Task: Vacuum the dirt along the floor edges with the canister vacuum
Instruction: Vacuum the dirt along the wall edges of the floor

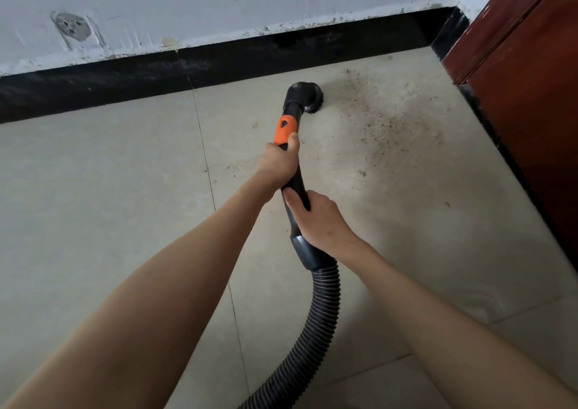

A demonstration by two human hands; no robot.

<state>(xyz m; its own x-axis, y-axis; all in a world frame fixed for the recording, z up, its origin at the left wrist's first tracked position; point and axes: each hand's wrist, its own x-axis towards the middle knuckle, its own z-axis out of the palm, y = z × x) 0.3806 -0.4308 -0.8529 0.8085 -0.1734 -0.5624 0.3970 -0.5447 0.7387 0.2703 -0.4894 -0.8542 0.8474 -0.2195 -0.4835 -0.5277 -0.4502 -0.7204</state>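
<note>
Black round brush nozzle (308, 97), seemingly bristled

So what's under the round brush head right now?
The brush head sits on the tile floor at the left edge of the dirt patch. Whatever lies beneath it is covered.

A single head-worn wide-angle view looks forward and steeply down over both outstretched forearms, close above the pale tiled floor (109, 189), facing the black skirting board (219, 64) along the white wall (219, 1).
</note>
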